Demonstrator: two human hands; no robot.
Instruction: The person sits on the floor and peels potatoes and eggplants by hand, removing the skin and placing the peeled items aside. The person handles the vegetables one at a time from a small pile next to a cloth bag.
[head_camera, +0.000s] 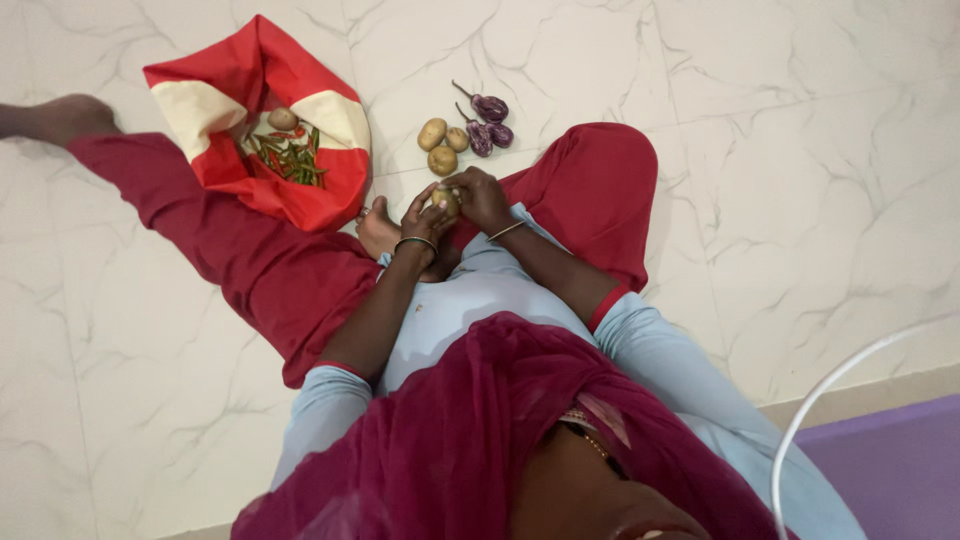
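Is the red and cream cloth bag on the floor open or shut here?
Open. The red and cream cloth bag lies with its mouth spread wide, showing green and red chillies and a small brown potato inside.

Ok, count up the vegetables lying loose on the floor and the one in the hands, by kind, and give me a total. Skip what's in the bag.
Potatoes on the floor: 3
Potato held in both hands: 1
Small purple eggplants: 3
Total: 7
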